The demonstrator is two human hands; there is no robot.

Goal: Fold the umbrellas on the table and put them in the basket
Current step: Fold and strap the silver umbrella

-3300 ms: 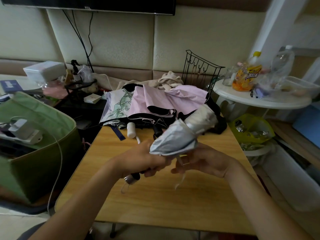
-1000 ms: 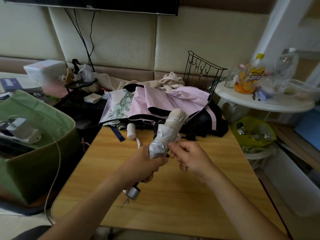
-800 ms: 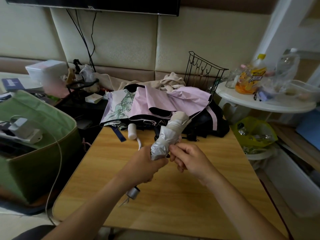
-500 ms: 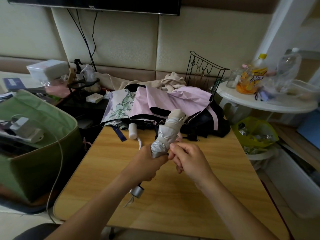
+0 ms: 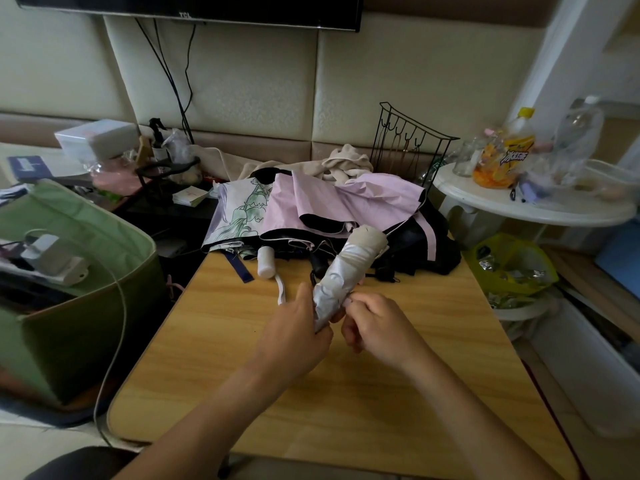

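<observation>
Far left, off the table's edge: green fabric basket point(image 5: 79, 289), open-topped, with a white device and cable lying inside. Wooden table point(image 5: 346, 393) at centre. Left hand point(image 5: 294, 337) held above the tabletop, fingers curled around the lower end of the silver umbrella point(image 5: 346, 275); the thumb lies up along its left side. The umbrella is rolled tight and rises out of that fist, tilted up and to the right, its pale blunt end pointing toward the heap at the table's far edge. Handle end hidden under the left hand. Right hand point(image 5: 377, 327) just beside the left, touching the roll from the right; its fingertips point(image 5: 349, 301) pinch at the silver fabric low on the roll, at the level of the left thumb. What exactly is pinched, a strap or a fold, is too small to tell. So the umbrella sits between both hands, most of its length above the grip, clear of the table surface. Behind it, pink umbrella point(image 5: 332, 206), unfolded, crumpled over dark fabric, with a white handle point(image 5: 266, 266) lying on the wood beside it. Further right, black wire rack point(image 5: 412, 140), then white round side table point(image 5: 533, 206) carrying bottles.
</observation>
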